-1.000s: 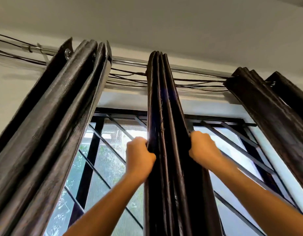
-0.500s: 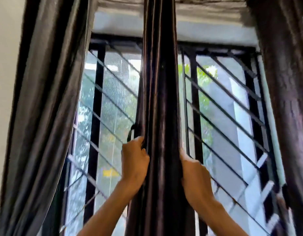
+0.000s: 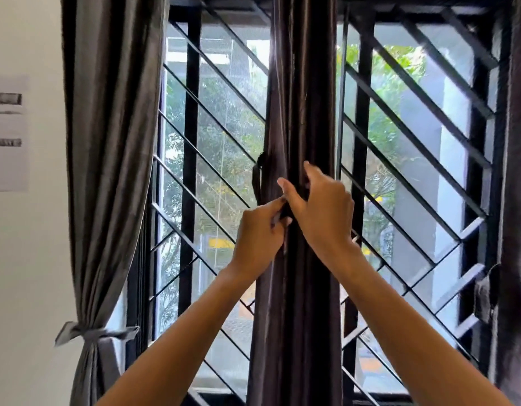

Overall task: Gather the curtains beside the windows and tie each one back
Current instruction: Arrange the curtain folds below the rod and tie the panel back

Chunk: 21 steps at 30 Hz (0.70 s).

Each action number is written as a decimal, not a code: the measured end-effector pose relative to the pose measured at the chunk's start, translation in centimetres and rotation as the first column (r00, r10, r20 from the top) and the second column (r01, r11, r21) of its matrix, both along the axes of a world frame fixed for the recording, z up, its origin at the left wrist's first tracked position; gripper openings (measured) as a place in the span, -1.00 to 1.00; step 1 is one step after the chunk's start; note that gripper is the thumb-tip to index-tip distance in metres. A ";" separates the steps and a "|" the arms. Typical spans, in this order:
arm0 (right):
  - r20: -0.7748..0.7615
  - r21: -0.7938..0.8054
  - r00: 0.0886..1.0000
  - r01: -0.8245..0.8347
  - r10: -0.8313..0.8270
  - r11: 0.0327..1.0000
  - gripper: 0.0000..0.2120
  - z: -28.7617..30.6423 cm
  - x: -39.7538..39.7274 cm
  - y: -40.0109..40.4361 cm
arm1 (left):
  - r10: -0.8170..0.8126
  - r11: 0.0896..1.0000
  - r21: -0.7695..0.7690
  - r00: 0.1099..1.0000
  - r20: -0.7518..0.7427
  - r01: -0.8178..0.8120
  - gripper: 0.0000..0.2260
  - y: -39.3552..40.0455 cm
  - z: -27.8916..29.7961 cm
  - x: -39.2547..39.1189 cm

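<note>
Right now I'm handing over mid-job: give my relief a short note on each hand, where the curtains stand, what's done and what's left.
Left hand: pinching a dark tie strip against the front of the middle curtain.
Right hand: fingers curled on the same curtain just above, touching the left hand.
Middle curtain: gathered into a narrow bundle in front of the window grille; a loop of the tie strip shows at its left edge; no knot visible.
Left curtain: gathered and tied back low with a grey tie.
Right curtain: gathered at the frame edge; tie-back not clear.
Left: finish tying the middle curtain, then check the right one.
</note>
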State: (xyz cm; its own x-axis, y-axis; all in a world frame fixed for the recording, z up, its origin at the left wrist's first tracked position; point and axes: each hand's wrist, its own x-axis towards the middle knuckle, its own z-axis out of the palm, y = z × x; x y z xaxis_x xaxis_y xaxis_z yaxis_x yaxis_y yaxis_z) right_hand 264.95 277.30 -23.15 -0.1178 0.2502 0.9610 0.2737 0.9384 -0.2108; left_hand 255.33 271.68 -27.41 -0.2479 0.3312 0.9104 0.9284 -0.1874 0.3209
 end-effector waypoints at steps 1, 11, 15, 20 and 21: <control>0.010 -0.022 1.000 0.018 -0.018 1.000 -0.46 0.9 -0.1 0.1 | -0.052 0.998 -0.037 0.998 -0.020 0.051 -0.72 0.1 0.1 -0.3; -0.105 -0.034 0.994 0.029 -0.032 0.999 -0.76 3.6 -0.9 2.2 | 0.067 0.960 0.257 0.983 0.172 -0.110 -0.62 1.8 7.1 -7.2; -0.155 0.004 0.987 0.043 -0.042 0.999 -0.74 3.9 -1.4 1.9 | 0.008 0.986 0.161 0.981 0.195 -0.040 -0.45 4.0 10.5 -9.3; -0.183 0.023 0.978 0.104 -0.098 0.994 -0.73 4.3 -2.4 1.2 | -0.177 0.980 0.133 0.955 0.237 0.149 -0.66 5.0 11.6 -10.3; -0.181 0.025 0.976 0.130 -0.123 0.991 -0.73 4.3 -2.6 1.0 | -0.191 0.976 0.141 0.957 0.218 0.163 -0.71 4.8 11.7 -10.3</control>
